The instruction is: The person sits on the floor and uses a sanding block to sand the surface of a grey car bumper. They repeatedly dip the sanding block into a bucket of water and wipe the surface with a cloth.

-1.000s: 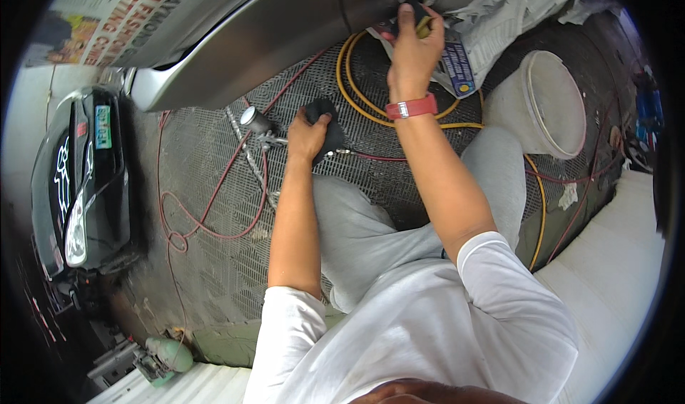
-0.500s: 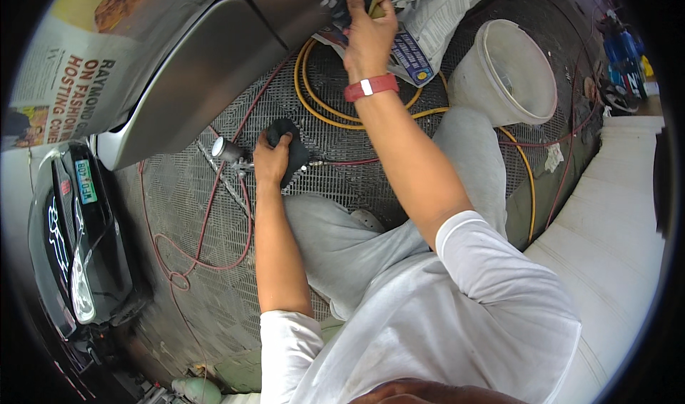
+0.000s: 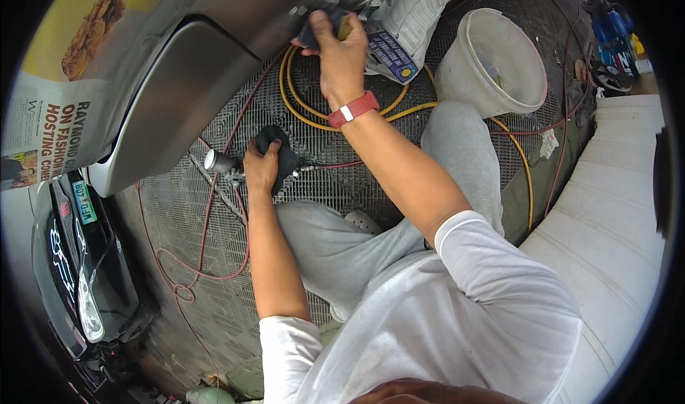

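Observation:
My right hand [image 3: 344, 53], with a red band on the wrist, is closed round a dark pad [image 3: 314, 32] with a yellowish edge. It is at the lower part of a grey car body panel [image 3: 285, 1]; whether the pad presses on it is hard to tell. Lower and to the left, my left hand [image 3: 262, 166] grips a black cloth [image 3: 287, 163] just above the floor. Right beside that hand is a spray gun [image 3: 227, 166] with a round metal cup; I cannot tell whether the fingers touch it.
Newspaper masking [image 3: 61, 111] covers the panel at left, and more paper [image 3: 407, 26] hangs beyond my right hand. A whitish bucket [image 3: 492, 65] stands at right. Yellow [image 3: 289, 94] and red hoses [image 3: 165, 279] cross the grated mat. A dark car bumper [image 3: 85, 254] lies far left.
The view has shifted, with the panel and newspaper now lower and further left. My right hand and its pad appear lower left too, still by the panel. My left hand keeps the cloth.

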The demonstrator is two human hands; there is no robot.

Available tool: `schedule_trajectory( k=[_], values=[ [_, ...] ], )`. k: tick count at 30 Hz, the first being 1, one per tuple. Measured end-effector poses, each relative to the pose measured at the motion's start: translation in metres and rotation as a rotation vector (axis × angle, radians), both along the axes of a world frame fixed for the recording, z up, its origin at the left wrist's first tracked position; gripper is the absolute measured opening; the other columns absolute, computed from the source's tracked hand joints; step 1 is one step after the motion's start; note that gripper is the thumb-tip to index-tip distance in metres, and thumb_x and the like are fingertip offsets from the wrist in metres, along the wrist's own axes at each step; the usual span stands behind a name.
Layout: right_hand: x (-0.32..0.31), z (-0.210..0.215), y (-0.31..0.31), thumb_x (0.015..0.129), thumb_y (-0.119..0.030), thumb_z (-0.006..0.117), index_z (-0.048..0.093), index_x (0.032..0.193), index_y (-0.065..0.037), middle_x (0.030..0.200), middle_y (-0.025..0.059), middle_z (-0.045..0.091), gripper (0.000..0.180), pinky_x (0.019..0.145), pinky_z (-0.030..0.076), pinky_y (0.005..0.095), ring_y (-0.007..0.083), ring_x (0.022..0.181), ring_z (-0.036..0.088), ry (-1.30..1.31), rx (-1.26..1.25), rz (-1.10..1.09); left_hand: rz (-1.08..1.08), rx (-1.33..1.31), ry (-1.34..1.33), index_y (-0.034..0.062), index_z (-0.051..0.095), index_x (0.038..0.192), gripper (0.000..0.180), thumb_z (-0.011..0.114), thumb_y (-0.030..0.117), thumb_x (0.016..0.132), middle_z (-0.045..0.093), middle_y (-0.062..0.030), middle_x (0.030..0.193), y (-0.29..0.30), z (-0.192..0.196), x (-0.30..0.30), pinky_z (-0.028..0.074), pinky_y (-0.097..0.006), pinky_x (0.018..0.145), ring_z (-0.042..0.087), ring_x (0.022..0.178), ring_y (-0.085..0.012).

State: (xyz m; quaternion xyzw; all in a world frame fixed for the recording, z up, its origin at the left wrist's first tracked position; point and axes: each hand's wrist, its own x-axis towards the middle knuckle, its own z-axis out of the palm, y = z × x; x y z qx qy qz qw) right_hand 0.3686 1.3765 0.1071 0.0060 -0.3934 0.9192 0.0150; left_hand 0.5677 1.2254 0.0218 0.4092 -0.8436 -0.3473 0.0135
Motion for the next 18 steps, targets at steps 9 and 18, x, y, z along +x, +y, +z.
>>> schedule_trajectory(
  k=[9,18],
  values=[
    [-0.016,0.007,-0.013,0.097,-0.025,0.082,0.055,0.112,-0.002,0.083,0.0027,0.058,0.038,0.044,0.042,0.0253,0.0088,0.057,0.050,-0.095,0.074,-0.208,-0.007,0.050,0.008,-0.0155,0.045,0.153,0.096,0.079,0.045,0.086,0.059,-0.0354,0.147,0.003,0.000,-0.003,0.045,-0.040,0.116,0.060,0.138,-0.0403],
    [-0.010,-0.011,-0.024,0.097,-0.020,0.081,0.061,0.091,0.001,0.078,0.0007,0.058,0.030,0.065,0.044,0.0305,0.0102,0.068,0.047,-0.104,0.269,-0.267,-0.069,-0.004,-0.008,-0.0160,0.049,0.149,0.089,0.077,0.042,0.087,0.061,-0.0378,0.143,0.014,0.009,-0.017,0.045,-0.043,0.116,0.060,0.138,-0.0441]
  ],
)
